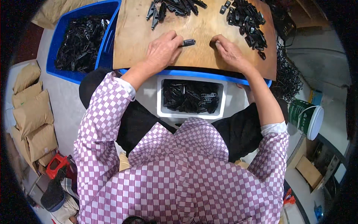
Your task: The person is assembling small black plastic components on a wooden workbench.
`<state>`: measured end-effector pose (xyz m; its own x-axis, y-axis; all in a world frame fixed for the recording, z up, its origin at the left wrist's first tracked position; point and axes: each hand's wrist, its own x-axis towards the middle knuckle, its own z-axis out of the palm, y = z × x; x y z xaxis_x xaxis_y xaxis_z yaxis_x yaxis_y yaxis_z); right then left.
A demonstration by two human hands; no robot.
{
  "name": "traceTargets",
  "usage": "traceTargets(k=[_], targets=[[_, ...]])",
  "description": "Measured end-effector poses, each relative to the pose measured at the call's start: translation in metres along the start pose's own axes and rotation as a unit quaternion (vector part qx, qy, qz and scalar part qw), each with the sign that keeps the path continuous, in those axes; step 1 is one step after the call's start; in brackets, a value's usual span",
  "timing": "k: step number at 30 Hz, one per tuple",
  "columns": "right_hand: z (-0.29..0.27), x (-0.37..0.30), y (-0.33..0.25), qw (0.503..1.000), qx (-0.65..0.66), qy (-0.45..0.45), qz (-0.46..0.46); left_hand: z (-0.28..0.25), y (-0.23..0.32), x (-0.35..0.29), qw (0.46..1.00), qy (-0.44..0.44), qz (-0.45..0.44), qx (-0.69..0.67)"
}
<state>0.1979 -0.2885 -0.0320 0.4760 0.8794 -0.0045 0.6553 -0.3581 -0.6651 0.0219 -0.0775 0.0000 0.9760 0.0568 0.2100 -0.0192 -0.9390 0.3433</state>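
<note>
Left hand [164, 49] pinched black piece [189, 42]; right hand [229, 51] curled, contents unclear; steady, square alignment probably mattered most.

Worn: loose long-sleeved smock [149, 186], purple and white check. Purple blocks made up of fine parallel stripes; white blocks plain. A strip of the same cloth runs down the middle of the front, and the fabric below it is creased. Left sleeve [100, 115] and right sleeve [274, 156] match the body. Cuffs [274, 128] plain, pale, whitish. Trousers [238, 130] black, plain. Left hand [164, 50] and right hand [228, 51] bare.
</note>
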Motion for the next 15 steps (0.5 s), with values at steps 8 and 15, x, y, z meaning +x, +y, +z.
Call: traceTargets(k=[8,15], targets=[[-0.013,-0.002,-0.011,0.987,-0.146,0.036,-0.063,0.006,-0.007,0.002,0.998,-0.017,-0.059,-0.023],[-0.020,0.004,-0.037,0.971,-0.187,0.055,-0.137,0.014,-0.002,0.012,0.998,-0.012,0.002,-0.057]])
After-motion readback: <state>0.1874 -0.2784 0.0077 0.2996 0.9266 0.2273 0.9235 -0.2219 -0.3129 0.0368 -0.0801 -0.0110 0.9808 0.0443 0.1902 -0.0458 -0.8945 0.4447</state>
